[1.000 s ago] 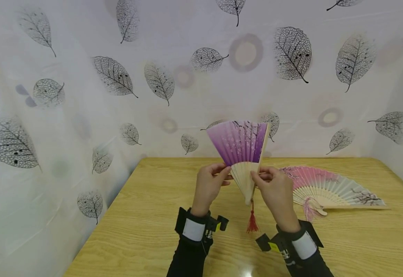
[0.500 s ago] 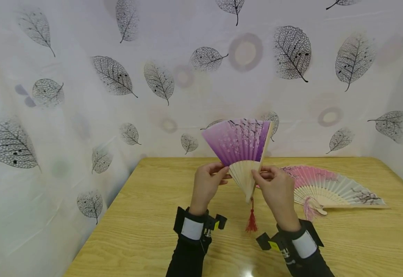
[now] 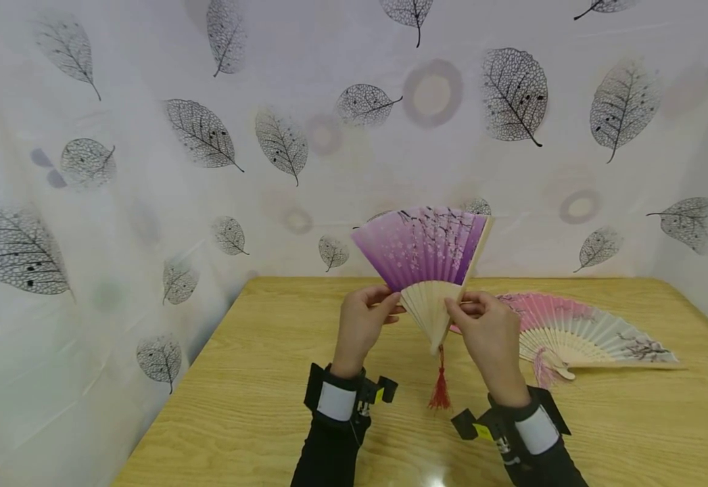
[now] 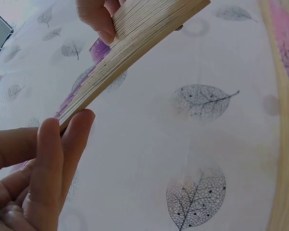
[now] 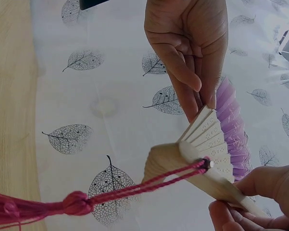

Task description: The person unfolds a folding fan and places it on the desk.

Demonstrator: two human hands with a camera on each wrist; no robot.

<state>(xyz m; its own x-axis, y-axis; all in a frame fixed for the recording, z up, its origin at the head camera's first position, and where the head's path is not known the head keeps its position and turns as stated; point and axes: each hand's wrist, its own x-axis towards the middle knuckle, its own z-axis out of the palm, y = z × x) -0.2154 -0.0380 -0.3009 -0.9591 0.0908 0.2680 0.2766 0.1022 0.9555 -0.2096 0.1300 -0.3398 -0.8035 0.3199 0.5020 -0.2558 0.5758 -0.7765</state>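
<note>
A purple folding fan (image 3: 429, 253) with pale slats and printed blossom branches is held up over the table, partly spread. My left hand (image 3: 362, 325) pinches its left edge between thumb and fingers. On the opposite side my right hand (image 3: 490, 335) pinches the right guard stick, thumb in front. From the pivot hangs a red tassel (image 3: 441, 389), large in the right wrist view. Behind my right hand a pink and white folding fan (image 3: 591, 328) lies spread on the table, its left part hidden by that hand.
The wooden table (image 3: 256, 379) reaches back to a white curtain (image 3: 305, 67) printed with grey leaves, which also runs along the left side. A pink tassel (image 3: 545, 365) lies by the pivot of the spread fan.
The purple fan has opened wider: its left edge has shifted left and its right guard stick has swung right. My left hand has moved slightly left, my right hand slightly right.
</note>
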